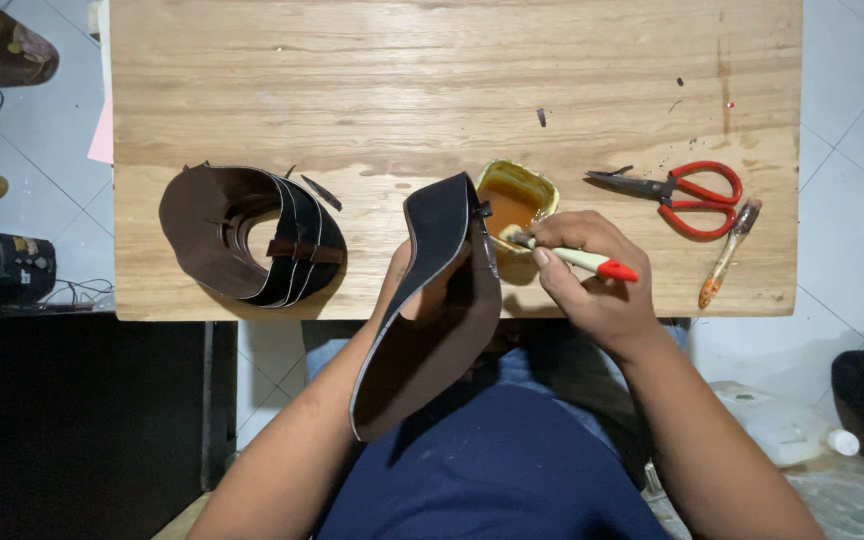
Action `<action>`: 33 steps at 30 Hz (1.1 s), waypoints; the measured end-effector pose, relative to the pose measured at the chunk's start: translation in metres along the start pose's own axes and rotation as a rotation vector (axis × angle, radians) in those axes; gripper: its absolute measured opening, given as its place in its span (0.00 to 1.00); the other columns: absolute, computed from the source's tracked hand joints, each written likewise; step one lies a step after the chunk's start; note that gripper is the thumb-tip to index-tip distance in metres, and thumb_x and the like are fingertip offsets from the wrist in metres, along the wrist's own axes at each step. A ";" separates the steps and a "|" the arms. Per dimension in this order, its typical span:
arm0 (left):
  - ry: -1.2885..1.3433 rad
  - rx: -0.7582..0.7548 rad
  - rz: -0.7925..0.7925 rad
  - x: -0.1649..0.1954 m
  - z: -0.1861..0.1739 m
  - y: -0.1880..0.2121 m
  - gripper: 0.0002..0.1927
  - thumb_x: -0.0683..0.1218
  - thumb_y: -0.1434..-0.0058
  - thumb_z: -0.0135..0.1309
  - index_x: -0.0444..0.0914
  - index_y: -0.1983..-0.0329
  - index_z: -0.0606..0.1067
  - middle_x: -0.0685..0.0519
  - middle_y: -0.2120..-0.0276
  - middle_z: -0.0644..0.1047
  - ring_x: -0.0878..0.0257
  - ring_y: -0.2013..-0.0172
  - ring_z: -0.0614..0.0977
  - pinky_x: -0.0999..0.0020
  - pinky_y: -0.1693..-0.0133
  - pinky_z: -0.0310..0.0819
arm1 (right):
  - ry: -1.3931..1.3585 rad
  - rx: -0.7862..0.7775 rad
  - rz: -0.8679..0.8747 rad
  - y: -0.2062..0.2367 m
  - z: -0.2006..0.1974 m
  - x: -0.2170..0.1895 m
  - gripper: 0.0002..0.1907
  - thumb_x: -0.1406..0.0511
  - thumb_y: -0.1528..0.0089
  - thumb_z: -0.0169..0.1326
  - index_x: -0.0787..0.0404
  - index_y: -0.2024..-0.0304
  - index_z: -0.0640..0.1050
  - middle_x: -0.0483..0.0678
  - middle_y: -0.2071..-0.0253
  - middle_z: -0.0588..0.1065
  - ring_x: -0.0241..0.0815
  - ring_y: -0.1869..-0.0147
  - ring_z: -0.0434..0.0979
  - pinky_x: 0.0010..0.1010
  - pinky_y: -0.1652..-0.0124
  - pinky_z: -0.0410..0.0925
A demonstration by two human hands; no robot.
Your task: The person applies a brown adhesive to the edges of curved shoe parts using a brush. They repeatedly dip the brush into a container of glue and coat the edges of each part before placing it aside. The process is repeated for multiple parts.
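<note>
My left hand (422,283) holds a curved brown leather piece (432,330) with a dark inner face, lifted over the table's near edge. My right hand (592,275) grips a small brush with a white handle and red tip (580,260). Its bristles point at the rim of a small yellow container of amber glue (515,195), which sits just behind the leather piece.
A stack of similar brown leather pieces (247,235) lies at the left of the wooden table (452,80). Red-handled scissors (687,190) and a second glue-stained brush (730,252) lie at the right. A plastic bottle (787,425) rests on the floor by my right arm.
</note>
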State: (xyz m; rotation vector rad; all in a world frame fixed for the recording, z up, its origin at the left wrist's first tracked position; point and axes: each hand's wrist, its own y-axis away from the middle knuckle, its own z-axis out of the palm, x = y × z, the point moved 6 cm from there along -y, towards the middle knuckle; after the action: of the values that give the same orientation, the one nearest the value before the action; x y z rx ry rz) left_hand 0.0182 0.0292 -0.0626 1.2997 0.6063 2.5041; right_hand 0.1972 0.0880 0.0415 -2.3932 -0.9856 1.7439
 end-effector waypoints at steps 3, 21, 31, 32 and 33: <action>0.132 -0.163 0.164 0.007 0.005 -0.007 0.10 0.46 0.29 0.51 0.33 0.55 0.74 0.53 0.65 0.77 0.66 0.67 0.80 0.70 0.67 0.77 | -0.052 -0.035 -0.001 0.004 0.004 -0.003 0.08 0.74 0.38 0.58 0.68 0.55 0.77 0.54 0.52 0.78 0.45 0.47 0.79 0.33 0.46 0.72; -0.199 -0.040 0.448 0.031 0.008 0.004 0.09 0.41 0.32 0.53 0.34 0.50 0.74 0.53 0.61 0.79 0.67 0.62 0.80 0.71 0.61 0.77 | -0.011 -0.139 0.136 0.007 0.011 0.005 0.04 0.71 0.38 0.57 0.65 0.61 0.77 0.51 0.58 0.79 0.42 0.53 0.80 0.31 0.51 0.72; -0.477 0.168 0.287 0.013 -0.009 0.000 0.09 0.42 0.28 0.54 0.31 0.54 0.78 0.45 0.68 0.77 0.56 0.71 0.75 0.62 0.69 0.70 | 0.045 0.000 -0.059 0.006 0.007 -0.010 0.07 0.73 0.38 0.57 0.66 0.57 0.76 0.55 0.52 0.77 0.45 0.47 0.79 0.34 0.45 0.72; -0.549 0.144 0.484 0.022 -0.006 0.003 0.07 0.42 0.30 0.55 0.32 0.54 0.77 0.49 0.65 0.78 0.61 0.67 0.78 0.66 0.65 0.74 | 0.054 0.006 -0.082 0.005 0.008 -0.012 0.07 0.74 0.38 0.57 0.66 0.57 0.76 0.55 0.51 0.77 0.46 0.46 0.79 0.34 0.45 0.72; -0.619 0.117 0.682 0.029 -0.001 0.009 0.07 0.41 0.32 0.56 0.34 0.54 0.76 0.53 0.63 0.79 0.66 0.63 0.80 0.70 0.62 0.78 | 0.041 -0.010 -0.063 0.004 0.010 -0.011 0.07 0.74 0.38 0.57 0.66 0.57 0.76 0.55 0.52 0.78 0.46 0.47 0.79 0.34 0.45 0.72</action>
State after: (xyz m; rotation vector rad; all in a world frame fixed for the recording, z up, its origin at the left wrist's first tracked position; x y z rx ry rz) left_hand 0.0007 0.0334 -0.0377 2.5162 0.1718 2.2902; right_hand 0.1888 0.0760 0.0452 -2.3666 -1.0545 1.6660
